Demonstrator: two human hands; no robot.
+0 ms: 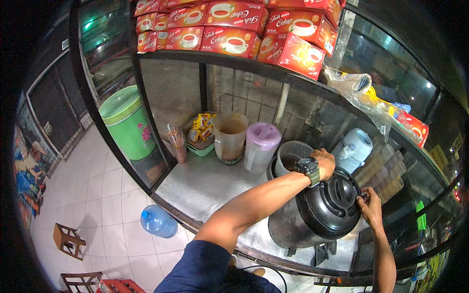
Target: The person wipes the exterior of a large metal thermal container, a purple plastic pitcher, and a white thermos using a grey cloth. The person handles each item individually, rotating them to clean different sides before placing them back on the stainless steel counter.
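Note:
A large dark drink container (pixel 291 223) stands on the metal counter before me, its round black lid (pixel 335 208) on top with a moulded handle across the middle. My left hand (pixel 324 163), with a watch (pixel 307 168) on the wrist, reaches over to the lid's far side; its fingertips are hidden. At the lid's right rim, the thumb and fingers of my right hand (pixel 370 207) close on the edge. Right behind the container is a translucent tub (pixel 291 155), partly covered by my left wrist. Below the lid's near side lies a dark cloth (pixel 322 254).
Along the counter's (pixel 190 190) back stand a lilac-lidded pitcher (pixel 262 146), a cloudy tub (pixel 230 135), a green basket of sachets (pixel 201 137) and a blue jug (pixel 353 148). Stacked cups (pixel 384 172) lean at right. Tea boxes (pixel 231 40) load the shelf above. A water bottle (pixel 159 221) sits on the floor.

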